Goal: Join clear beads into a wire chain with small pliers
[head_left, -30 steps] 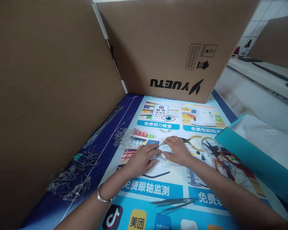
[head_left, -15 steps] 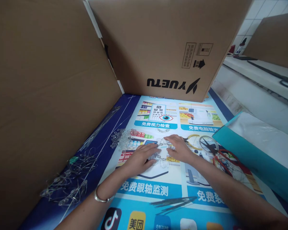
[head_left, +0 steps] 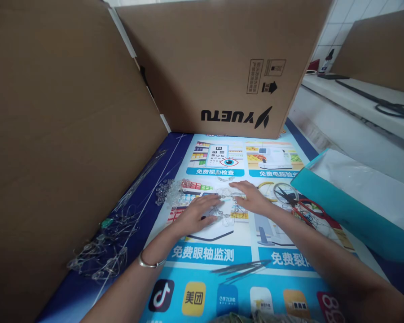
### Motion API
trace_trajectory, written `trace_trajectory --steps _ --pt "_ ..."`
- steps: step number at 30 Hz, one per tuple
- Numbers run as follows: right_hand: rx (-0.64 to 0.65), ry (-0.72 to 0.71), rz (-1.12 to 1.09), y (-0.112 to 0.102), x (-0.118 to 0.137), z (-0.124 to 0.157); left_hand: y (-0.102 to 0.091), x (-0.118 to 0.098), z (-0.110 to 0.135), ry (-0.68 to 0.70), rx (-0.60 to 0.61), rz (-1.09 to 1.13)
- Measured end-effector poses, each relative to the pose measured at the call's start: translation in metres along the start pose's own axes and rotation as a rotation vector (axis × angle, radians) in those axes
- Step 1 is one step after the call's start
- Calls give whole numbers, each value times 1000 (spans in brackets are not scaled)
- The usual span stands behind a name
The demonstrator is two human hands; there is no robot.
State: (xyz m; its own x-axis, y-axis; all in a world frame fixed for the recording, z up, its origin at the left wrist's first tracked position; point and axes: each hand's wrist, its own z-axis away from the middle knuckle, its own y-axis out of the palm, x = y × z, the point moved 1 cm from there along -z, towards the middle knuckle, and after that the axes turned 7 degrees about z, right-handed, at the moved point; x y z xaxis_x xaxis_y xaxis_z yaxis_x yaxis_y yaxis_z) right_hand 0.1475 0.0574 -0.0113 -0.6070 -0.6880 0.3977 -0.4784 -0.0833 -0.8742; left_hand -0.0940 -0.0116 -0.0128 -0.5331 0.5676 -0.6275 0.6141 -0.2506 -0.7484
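A beaded wire piece [head_left: 226, 216], bent into a rough ring with loops and clear beads, lies on the printed mat. My left hand [head_left: 199, 214] rests at its left side, thumb apart from the outstretched fingers, whose tips touch the wire. At the right side is my right hand [head_left: 252, 198], fingers spread, the index reaching over the top and the other fingertips near the ring's edge. Neither hand is visibly closed around the wire. A short strand of clear beads [head_left: 225, 179] lies just beyond the hands. Fine wire details are too small to tell.
Loose clear beads [head_left: 170, 192] are heaped left of my hands, near tangled beaded wires [head_left: 103, 253]. Cut wires [head_left: 240, 269] lie in front. Red-handled scissors [head_left: 298, 202], yellow-handled pliers [head_left: 266, 185] and a teal box [head_left: 350, 211] stand right. Cardboard [head_left: 205, 67] walls the back and left.
The view has shifted slightly. Both hands remain around the beaded wire ring, with small finger movements; more of the ring shows between them.
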Motion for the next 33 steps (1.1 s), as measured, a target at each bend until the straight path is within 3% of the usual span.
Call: trace_trajectory --steps 9,13,17,20,24,28,33 --pt "-70 7 30 -9 -4 33 -3 6 11 -78 -257 41" --pt "-104 -6 55 -8 1 49 -9 -2 16 -128 -396 59" --pt "-125 -51 89 -4 7 60 -8 -17 29 -86 -469 24" --pt "-130 -85 120 -1 10 66 0 -32 39 -7 -441 -86" --pt "-116 -128 179 2 14 70 14 -47 40 48 -276 -296" --pt "-99 -154 254 4 17 70 23 -48 31 81 -162 -451" --pt "-73 -182 330 3 16 66 26 -44 25 109 -109 -508"
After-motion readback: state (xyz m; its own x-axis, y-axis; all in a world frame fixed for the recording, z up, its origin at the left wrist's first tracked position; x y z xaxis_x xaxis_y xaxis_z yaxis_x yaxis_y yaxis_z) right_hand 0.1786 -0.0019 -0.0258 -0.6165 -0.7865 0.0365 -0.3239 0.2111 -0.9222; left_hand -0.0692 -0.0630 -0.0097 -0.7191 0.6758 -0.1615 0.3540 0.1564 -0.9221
